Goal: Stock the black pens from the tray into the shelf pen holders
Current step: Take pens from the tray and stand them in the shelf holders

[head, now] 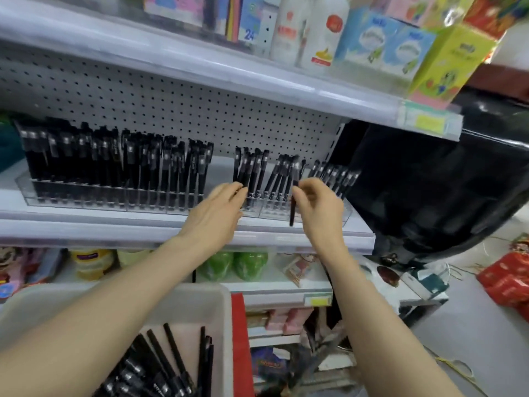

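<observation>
Step in hand: seating one black pen (292,213) in the clear pen holders (274,214) on the shelf (114,227). Advised: keep it upright, aim its lower end at a free slot, and use the left hand (217,207), fingers extended against the standing pens (252,173), to part them. The right hand (317,204) grip pinches the pen's upper half; the barrel hangs below the fingers, before the holder. Spare stock lies in the tray (226,325).

right hand (317,204) pinching black pen (292,204), left hand (216,209) touching shelved pens (250,170)

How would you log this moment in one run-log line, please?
phase: stocking | right hand: pinches pen at holder | left hand: touches shelved pens | tray: holds pens
</observation>
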Action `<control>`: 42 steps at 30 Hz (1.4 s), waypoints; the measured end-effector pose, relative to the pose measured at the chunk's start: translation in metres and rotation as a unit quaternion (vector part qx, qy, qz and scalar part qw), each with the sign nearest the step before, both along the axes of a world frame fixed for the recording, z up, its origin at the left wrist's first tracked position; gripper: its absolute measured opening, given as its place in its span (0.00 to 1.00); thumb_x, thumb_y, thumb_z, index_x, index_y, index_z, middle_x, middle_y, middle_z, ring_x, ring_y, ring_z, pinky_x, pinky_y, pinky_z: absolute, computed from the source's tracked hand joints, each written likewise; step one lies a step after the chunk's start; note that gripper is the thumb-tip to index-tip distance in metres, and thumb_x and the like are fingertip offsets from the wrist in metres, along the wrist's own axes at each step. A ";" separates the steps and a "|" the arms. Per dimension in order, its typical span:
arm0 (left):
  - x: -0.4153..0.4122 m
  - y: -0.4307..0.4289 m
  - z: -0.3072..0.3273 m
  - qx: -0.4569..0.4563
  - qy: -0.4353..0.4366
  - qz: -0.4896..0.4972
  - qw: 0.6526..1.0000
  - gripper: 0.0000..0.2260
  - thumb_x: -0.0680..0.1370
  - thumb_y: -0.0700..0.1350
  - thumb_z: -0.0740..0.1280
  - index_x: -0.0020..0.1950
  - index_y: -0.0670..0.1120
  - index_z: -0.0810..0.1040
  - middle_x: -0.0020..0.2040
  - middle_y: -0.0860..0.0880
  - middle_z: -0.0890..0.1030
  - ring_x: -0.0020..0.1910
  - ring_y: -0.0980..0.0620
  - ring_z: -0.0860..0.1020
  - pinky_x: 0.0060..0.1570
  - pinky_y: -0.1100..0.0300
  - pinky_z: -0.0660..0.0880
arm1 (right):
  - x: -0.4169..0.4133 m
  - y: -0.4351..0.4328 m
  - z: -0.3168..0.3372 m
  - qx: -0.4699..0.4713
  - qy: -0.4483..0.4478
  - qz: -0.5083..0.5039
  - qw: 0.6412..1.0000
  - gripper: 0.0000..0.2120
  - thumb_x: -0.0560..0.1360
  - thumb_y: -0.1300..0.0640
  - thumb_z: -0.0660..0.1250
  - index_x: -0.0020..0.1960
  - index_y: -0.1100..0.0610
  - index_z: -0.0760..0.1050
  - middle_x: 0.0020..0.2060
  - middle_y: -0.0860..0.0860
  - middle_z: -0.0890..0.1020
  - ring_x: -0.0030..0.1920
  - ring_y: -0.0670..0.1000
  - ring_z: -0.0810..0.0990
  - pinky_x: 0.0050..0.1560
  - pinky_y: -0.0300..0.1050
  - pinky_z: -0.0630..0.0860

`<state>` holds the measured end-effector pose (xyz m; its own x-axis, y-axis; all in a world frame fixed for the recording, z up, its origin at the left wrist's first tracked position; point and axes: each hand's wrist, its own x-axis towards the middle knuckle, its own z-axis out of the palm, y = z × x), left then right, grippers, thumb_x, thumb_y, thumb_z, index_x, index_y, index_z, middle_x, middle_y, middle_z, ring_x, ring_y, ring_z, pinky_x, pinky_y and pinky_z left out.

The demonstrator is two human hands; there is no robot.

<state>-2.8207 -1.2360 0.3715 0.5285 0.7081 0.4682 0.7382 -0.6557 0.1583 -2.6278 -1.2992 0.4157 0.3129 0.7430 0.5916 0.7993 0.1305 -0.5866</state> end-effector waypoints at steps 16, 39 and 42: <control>0.012 0.017 -0.025 0.008 0.014 0.042 0.999 0.37 0.64 0.24 0.65 0.74 0.39 0.65 0.72 0.44 0.68 0.68 0.44 0.65 0.57 0.51 0.76 | -0.015 0.084 -0.016 -0.084 0.002 0.024 0.996 0.10 0.79 0.54 0.65 0.55 0.58 0.79 0.43 0.53 0.85 0.45 0.53 0.81 0.47 0.42 0.75; -0.037 -0.026 -0.029 0.026 -0.052 0.024 0.998 0.25 0.73 0.33 0.69 0.70 0.43 0.72 0.68 0.45 0.73 0.67 0.44 0.71 0.57 0.48 0.76 | -0.035 0.042 -0.024 -0.077 0.010 -0.030 0.997 0.09 0.77 0.59 0.69 0.56 0.59 0.80 0.44 0.50 0.83 0.45 0.48 0.80 0.54 0.46 0.78; -0.067 -0.039 -0.041 0.024 -0.048 0.024 0.998 0.17 0.75 0.37 0.70 0.64 0.43 0.78 0.63 0.44 0.77 0.60 0.42 0.75 0.54 0.48 0.76 | -0.055 0.020 -0.035 -0.079 0.025 -0.026 0.996 0.09 0.77 0.57 0.69 0.56 0.58 0.81 0.45 0.50 0.84 0.46 0.48 0.81 0.54 0.48 0.78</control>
<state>-2.8875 -1.2746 0.3309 0.4448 0.7073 0.5494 0.7520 -0.6281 0.1999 -2.6826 -1.2795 0.3804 0.3789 0.8076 0.4520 0.7722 -0.0067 -0.6353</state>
